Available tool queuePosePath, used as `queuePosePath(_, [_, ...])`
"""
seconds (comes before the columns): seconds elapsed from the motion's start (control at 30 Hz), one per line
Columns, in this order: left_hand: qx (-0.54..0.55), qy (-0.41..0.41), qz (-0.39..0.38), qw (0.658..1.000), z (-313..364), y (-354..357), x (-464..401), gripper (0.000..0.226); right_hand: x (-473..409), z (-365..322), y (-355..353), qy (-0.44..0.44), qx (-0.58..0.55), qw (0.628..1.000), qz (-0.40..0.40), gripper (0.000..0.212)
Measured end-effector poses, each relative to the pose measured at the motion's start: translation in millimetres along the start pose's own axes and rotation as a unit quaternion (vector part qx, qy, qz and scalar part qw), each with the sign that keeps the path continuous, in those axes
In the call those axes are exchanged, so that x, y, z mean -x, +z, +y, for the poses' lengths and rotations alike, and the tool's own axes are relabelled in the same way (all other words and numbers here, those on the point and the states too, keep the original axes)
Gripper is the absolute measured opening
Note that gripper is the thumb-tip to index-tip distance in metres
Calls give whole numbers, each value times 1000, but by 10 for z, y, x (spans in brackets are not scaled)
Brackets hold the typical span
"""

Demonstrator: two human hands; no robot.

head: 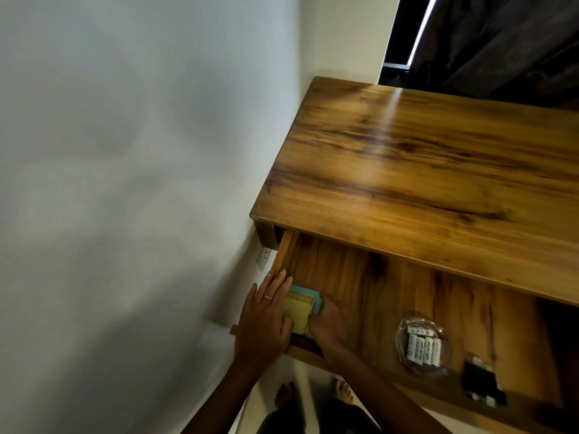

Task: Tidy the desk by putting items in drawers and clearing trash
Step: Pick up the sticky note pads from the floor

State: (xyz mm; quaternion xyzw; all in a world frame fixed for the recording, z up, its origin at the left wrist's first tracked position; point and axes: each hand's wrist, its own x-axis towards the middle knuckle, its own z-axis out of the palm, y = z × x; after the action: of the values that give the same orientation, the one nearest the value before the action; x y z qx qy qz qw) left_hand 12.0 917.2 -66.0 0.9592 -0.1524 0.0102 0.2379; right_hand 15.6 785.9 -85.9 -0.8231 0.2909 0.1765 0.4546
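A wooden drawer [369, 277] stands pulled out under the wooden desk top [423, 170]. In its near left corner lies a small stack of yellow and light blue sticky note pads [300, 311]. My left hand [266, 321] rests over the stack's left side, fingers stretched along the drawer's left wall. My right hand [326, 324] grips the stack's right edge, fingers curled down around it. Further right in the drawer sits a clear round dish with several white batteries [421, 347] and a black box with batteries [482, 383].
A white wall [141, 183] runs close along the desk's left side, with a socket [263, 256] just below the desk. A dark curtain [501, 42] hangs behind the desk. My bare feet [313, 396] stand on the floor below the drawer front.
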Motion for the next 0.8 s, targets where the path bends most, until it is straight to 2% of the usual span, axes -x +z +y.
queuePosePath(0.13, [-36, 84, -43, 995, -8, 0, 53, 63, 46, 49, -22, -46, -5, 998, -40, 33])
queuePosePath(0.3, [-51, 100, -49, 993, -30, 21, 69, 63, 130, -6, -109, -63, -1, 996, -62, 38])
queuePosePath(0.43, [-45, 119, -53, 990, -37, 69, 104, 57, 313, 27, -353, -130, 71, 989, -22, 48])
queuePosePath(0.5, [-27, 138, -43, 989, 14, 126, 153, 52, 442, 99, -525, -199, 148, 969, 17, 47])
queuePosePath(0.57, [-13, 163, -36, 986, 121, 207, 214, 47, 564, 226, -678, -239, 208, 947, 52, 55])
queuePosePath(0.73, [-24, 261, -68, 962, 517, 365, 287, 47, 747, 730, -873, -218, 249, 939, 89, 62])
queuePosePath(0.8, [-11, 298, -69, 952, 637, 425, 302, 46, 836, 904, -926, -228, 275, 925, 130, 57])
